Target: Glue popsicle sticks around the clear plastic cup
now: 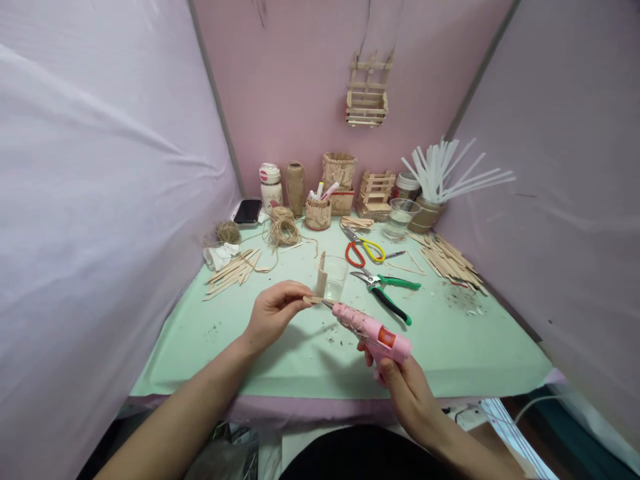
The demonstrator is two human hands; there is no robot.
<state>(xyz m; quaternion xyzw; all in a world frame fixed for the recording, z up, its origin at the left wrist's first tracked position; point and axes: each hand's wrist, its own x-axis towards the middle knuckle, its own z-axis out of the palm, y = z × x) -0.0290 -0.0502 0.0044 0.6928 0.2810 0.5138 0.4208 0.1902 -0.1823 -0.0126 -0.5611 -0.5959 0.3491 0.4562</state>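
Note:
My left hand (pixel 277 308) pinches one end of a short wooden craft stick (pixel 313 300) above the table. Wrapped around the handle of a pink hot glue gun (pixel 370 331) is my right hand (pixel 397 380). The gun's nozzle points left and meets, or nearly meets, the stick's free end. Just behind stands a clear plastic cup (pixel 336 277) with wooden pieces (pixel 321 275) upright on its left side. Green-handled pruning shears (pixel 385 287) lie to the right of the cup, their blades towards it.
Scissors (pixel 364 247) with red and yellow handles lie behind the shears. Loose craft sticks lie at left (pixel 233 272) and right (pixel 450 261). Twine (pixel 283 230), a phone (pixel 248 211), a water cup (pixel 400 217) and a pot of white glue sticks (pixel 427 213) stand or lie further back.

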